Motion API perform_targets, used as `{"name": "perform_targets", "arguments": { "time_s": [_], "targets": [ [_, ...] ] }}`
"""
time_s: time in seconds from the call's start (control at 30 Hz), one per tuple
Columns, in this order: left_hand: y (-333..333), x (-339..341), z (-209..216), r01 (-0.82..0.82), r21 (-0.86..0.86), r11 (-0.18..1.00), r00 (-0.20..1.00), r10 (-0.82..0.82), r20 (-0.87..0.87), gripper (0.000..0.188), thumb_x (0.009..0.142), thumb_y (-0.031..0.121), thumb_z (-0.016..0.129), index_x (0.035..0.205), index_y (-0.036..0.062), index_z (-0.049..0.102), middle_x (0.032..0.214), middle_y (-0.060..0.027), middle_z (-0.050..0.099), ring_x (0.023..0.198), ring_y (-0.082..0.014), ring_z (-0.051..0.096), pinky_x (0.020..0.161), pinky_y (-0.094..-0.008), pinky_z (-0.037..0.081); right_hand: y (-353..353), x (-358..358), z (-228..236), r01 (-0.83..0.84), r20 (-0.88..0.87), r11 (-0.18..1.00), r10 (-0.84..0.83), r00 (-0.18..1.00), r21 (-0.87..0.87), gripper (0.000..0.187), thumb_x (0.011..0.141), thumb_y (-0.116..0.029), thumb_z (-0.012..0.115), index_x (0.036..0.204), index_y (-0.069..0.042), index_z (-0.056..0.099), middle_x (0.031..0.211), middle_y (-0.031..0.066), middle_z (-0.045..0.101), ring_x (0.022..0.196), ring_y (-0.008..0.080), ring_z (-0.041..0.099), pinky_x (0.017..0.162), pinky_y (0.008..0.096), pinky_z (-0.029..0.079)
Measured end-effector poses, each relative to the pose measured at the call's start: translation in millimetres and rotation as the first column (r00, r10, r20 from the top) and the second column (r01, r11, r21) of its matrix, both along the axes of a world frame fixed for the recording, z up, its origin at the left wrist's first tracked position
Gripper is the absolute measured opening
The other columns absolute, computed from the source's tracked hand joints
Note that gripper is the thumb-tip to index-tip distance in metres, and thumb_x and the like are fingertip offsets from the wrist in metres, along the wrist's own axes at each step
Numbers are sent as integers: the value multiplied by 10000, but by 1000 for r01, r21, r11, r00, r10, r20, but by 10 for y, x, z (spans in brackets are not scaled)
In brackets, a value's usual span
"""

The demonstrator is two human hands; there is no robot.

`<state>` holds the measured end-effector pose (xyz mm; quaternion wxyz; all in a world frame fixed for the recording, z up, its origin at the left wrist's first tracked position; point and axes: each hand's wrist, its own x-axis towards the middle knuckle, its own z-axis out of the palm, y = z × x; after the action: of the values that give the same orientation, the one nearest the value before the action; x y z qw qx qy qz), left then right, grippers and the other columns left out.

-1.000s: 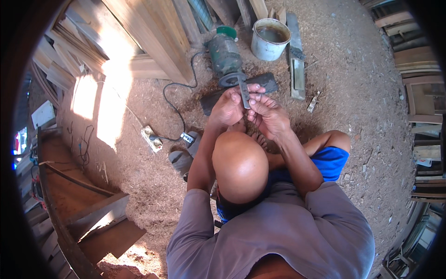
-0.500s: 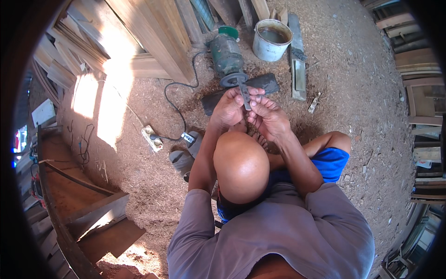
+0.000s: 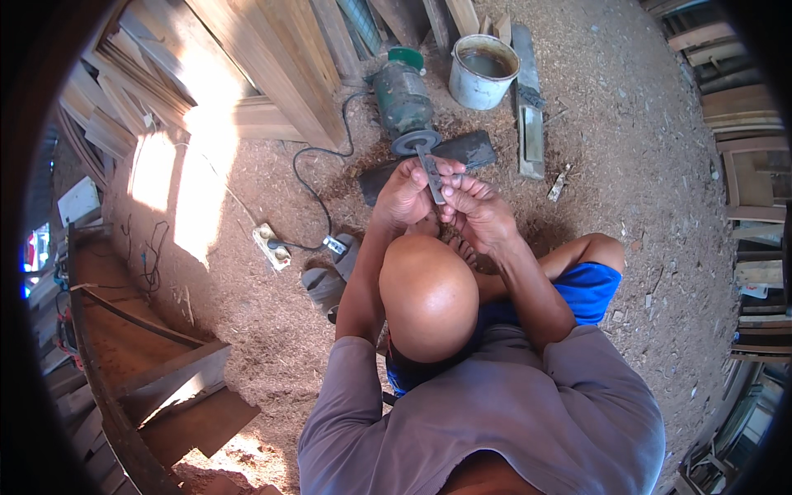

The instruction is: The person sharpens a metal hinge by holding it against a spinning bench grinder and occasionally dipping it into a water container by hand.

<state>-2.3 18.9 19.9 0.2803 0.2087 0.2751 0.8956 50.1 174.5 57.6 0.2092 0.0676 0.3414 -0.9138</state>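
Observation:
My left hand [image 3: 402, 194] and my right hand [image 3: 480, 216] are closed on a narrow, flat metal blade [image 3: 431, 175] with dark marks along it. The left hand grips it from the left side, while the right fingertips pinch near its close end. Its far end meets or nearly meets the grey grinding wheel [image 3: 415, 142]; I cannot tell whether they touch. That wheel sits on the near end of a worn green electric grinder [image 3: 402, 97]. Beneath the wheel and hands lies a dark flat board [image 3: 470, 148].
Behind the grinder's right side stands a white bucket [image 3: 484, 78] of murky liquid. A long plank [image 3: 528, 99] carries a pale rectangular block [image 3: 533, 136]. The black cord [image 3: 299, 169] runs to a power strip [image 3: 271, 246] on the left. Timber [image 3: 272, 66] leans at far left; sandals [image 3: 323, 285] lie near my left forearm.
The blade's far end has swung slightly left and its near end has come a little closer to me. Both hands keep their grip, with small finger shifts.

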Motion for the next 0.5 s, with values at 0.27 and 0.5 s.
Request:
{"name": "perform_targets", "arguments": {
  "time_s": [0.27,0.5],
  "targets": [
    [0,6,14,-16,-23,1000,1000,16,1,464,855,412,635,1074,5,590,1160,-150,587,960,-241,619,739,-403,557,31,-7,0,-12,8,1000,12,1000,-6,70,874,-37,626,942,-49,641,781,13,623,619,73,544,579,193,480],
    [-63,-5,-54,-119,-23,993,992,119,32,504,820,460,663,1057,20,597,1130,-133,597,1068,-269,582,949,-441,458,93,11,12,-93,-30,994,95,995,48,115,860,-51,646,971,-29,629,809,26,628,633,89,563,590,200,489]
  ]
}}
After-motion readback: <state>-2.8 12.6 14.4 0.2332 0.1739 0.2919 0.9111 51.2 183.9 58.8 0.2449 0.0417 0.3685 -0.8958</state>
